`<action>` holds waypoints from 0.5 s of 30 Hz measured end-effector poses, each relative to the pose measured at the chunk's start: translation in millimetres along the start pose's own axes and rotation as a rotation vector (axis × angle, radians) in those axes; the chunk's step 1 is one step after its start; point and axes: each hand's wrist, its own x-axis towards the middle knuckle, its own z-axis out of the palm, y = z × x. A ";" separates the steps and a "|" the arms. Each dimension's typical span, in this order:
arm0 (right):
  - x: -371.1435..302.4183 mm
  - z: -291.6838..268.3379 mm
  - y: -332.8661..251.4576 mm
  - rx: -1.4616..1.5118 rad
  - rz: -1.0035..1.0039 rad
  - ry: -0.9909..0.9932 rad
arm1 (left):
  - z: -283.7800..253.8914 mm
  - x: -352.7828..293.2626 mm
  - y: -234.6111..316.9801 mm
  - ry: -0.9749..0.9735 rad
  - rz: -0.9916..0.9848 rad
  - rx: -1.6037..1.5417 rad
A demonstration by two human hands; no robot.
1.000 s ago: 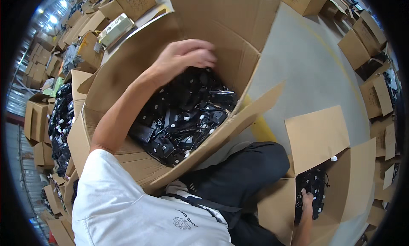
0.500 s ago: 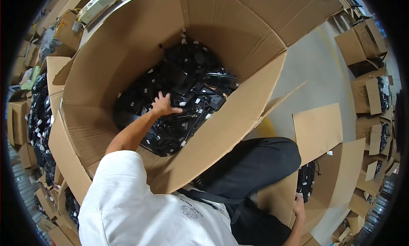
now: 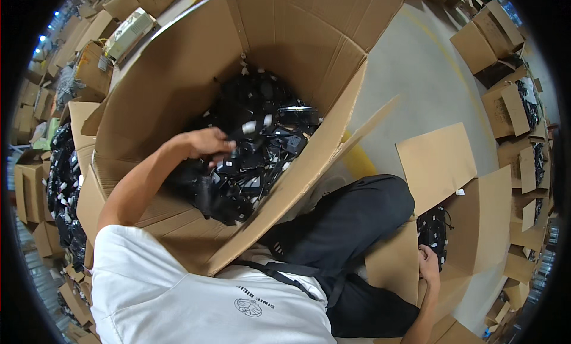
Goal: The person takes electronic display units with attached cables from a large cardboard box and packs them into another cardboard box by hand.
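Inside a large deep cardboard box (image 3: 160, 64) lies a heap of black power adapters (image 3: 256, 159) with cables and small white plugs. My left hand (image 3: 208, 143) is over the left part of this heap, its fingers curled and smeared by motion. Beneath it a black piece is blurred, and what the fingers hold cannot be made out. At the lower right my right hand (image 3: 428, 262) grips the near rim of a smaller cardboard box (image 3: 493, 225), its fingers bent and partly hidden. Beside those fingers, inside the smaller box, are more black adapters (image 3: 433, 231).
My bent knee (image 3: 380, 201) stands between the two boxes. A loose flap (image 3: 437, 159) rises from the smaller box. To the left is a pile of black-wrapped adapters (image 3: 62, 183). Open cartons (image 3: 505, 112) line the right side, past a grey floor (image 3: 428, 70) with yellow lines.
My left hand has gone from spread fingers over the heap to curled ones, lifting and drawing left. White plugs near it are now blurred. My right hand stays at the smaller box's rim.
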 end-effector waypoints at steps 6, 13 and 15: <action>-23.1 -14.1 -101.8 0.043 -0.301 0.102 | 25.1 -92.4 133.4 0.106 0.519 -0.213; -103.5 -27.8 -330.5 0.150 -1.067 0.345 | 158.4 -160.6 271.6 0.119 1.155 0.399; -121.6 -35.6 -372.7 0.185 -1.224 0.451 | 207.6 -180.0 300.5 0.370 1.219 0.777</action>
